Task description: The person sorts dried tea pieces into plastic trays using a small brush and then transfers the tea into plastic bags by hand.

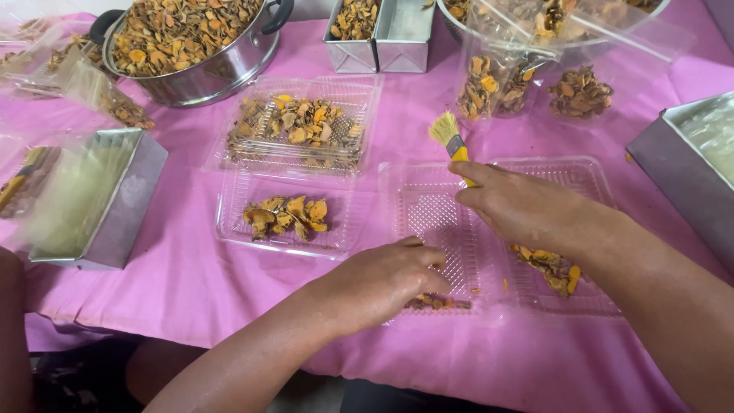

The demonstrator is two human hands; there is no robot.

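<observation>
My right hand (520, 206) grips a small yellow-handled brush (451, 141), bristles pointing up and away, above an open clear plastic clamshell tray (424, 203). My left hand (390, 275) rests curled on the tray's near left half, fingers over a few dried orange-brown slices (440, 303). More slices (554, 268) lie in the tray's right half, partly under my right wrist.
A second open clamshell (294, 157) holds dried slices in both halves. A steel pot (191, 46) full of slices stands at the back left. Metal tins (99, 203) (378, 34) (684, 164) and plastic bags (501, 76) of slices lie on the pink cloth (191, 291).
</observation>
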